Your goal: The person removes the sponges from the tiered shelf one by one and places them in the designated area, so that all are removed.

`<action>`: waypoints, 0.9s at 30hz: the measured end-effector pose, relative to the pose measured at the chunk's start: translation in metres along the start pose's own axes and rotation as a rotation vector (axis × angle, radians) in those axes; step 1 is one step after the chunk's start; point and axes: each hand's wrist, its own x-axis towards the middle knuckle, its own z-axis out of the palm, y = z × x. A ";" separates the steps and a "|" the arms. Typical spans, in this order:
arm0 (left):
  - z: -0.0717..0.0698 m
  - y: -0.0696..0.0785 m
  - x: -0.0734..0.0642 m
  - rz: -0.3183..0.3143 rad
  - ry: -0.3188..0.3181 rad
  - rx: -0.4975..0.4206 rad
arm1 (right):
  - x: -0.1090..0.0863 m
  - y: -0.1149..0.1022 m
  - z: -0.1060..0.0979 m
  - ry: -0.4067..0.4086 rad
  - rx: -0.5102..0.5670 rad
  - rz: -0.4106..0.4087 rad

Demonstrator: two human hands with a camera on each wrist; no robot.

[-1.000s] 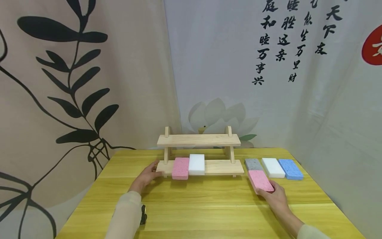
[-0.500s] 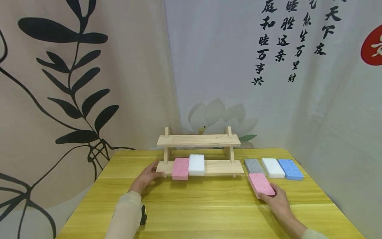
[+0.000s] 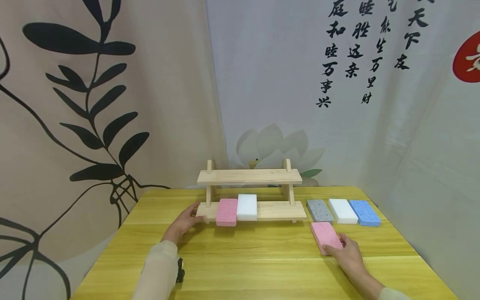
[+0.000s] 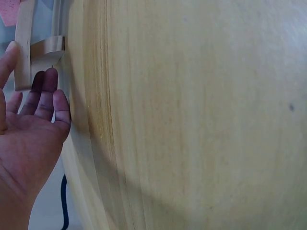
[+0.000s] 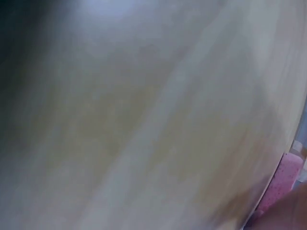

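My right hand pinches a pink sponge between thumb and fingers, just in front of a grey sponge. In the right wrist view part of the pink sponge shows at the lower right edge. My left hand holds the left end of a two-tier wooden shelf, thumb at the front of the lower board and fingers behind it. The left wrist view shows the thumb and fingers of this hand on either side of the board end. Another pink sponge and a white sponge lie side by side on the lower board.
A white sponge and a blue sponge lie on the wooden table right of the grey one. The upper board rises behind the lower one. A printed curtain hangs behind the table.
My right hand has drawn the pink sponge toward me, off the grey sponge, which now shows whole. The left hand has stayed at the shelf's end.
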 end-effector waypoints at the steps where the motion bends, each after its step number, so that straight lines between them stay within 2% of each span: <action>1: 0.000 0.000 0.000 -0.001 -0.001 0.001 | 0.000 0.000 0.000 -0.003 0.001 0.001; 9: 0.000 0.001 -0.001 -0.009 0.008 0.011 | 0.000 -0.006 -0.004 -0.003 -0.016 -0.012; 18: 0.000 0.001 -0.002 -0.013 0.004 -0.004 | 0.006 -0.017 -0.009 -0.028 0.024 0.044; 27: -0.001 0.000 -0.001 -0.008 0.007 -0.001 | 0.010 -0.040 0.002 -0.030 0.073 0.030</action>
